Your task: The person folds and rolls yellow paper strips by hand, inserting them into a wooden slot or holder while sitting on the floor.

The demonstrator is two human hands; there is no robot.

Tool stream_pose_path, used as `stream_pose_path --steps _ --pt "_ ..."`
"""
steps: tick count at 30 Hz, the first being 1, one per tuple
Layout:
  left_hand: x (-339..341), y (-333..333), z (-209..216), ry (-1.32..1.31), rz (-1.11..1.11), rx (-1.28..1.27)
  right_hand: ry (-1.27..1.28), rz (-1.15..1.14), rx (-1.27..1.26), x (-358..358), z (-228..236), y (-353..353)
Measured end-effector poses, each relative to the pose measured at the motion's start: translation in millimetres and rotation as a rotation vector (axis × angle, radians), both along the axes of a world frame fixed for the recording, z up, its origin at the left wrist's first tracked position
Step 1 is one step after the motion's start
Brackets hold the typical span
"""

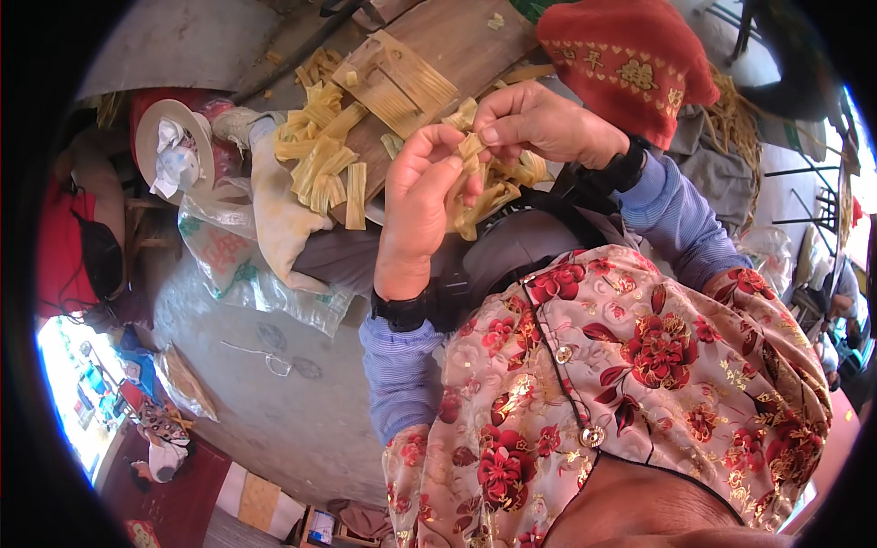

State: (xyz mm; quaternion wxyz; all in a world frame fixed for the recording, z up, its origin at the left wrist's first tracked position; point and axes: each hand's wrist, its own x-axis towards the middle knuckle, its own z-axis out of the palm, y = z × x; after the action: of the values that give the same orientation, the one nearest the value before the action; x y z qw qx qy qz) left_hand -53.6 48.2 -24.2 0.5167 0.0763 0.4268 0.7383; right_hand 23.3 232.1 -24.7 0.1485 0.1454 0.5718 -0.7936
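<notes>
My left hand point(418, 196) and my right hand point(544, 124) come together over my lap. Between their fingertips they pinch a folded, yellow ribbed strip point(471, 146) that looks like dried plant leaf; whether it is knotted I cannot make out. Left of them lies a heap of similar folded yellow strips point(320, 187). More loose strips point(493, 196) show just under my hands, partly covered by them. On the wooden board point(480, 46) beyond rests a flat rectangular panel point(402, 84) with fine yellow ribs.
A red cloth point(626, 68) with gold print sits beyond my right wrist, near long dry stalks point(735, 137). At left are a pale round bowl point(203, 137) with crumpled paper, a clear plastic bag point(237, 260) and a whitish cloth point(279, 196). Thin wire or string point(260, 353) lies on the floor.
</notes>
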Motion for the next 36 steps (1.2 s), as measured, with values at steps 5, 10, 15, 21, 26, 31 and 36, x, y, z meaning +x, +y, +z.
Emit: stream_pose_path --steps 5,10,15,21,26,31,36 --pt "-5 -1 -6 0.225 0.018 -0.123 0.113 -0.136 0.293 1 12 -5" --pt "-3 9 -3 0.344 -0.002 -0.212 0.377 0.071 0.692 -1 14 -14" --pt "1 15 -3 0.316 0.052 -0.121 0.153 -0.259 0.276 3 8 -10" --pt "6 -3 -18 0.467 0.005 -0.237 0.163 -0.349 0.319 9 0 -2" --pt "0 -18 -20 0.532 0.013 -0.268 0.145 -0.27 0.481 6 5 -5" --pt "-7 -9 -8 0.745 -0.035 -0.358 0.145 -0.275 0.406 -5 -7 23" --pt "-19 -4 -12 0.766 -0.01 -0.323 0.46 -0.148 0.738 -20 19 26"
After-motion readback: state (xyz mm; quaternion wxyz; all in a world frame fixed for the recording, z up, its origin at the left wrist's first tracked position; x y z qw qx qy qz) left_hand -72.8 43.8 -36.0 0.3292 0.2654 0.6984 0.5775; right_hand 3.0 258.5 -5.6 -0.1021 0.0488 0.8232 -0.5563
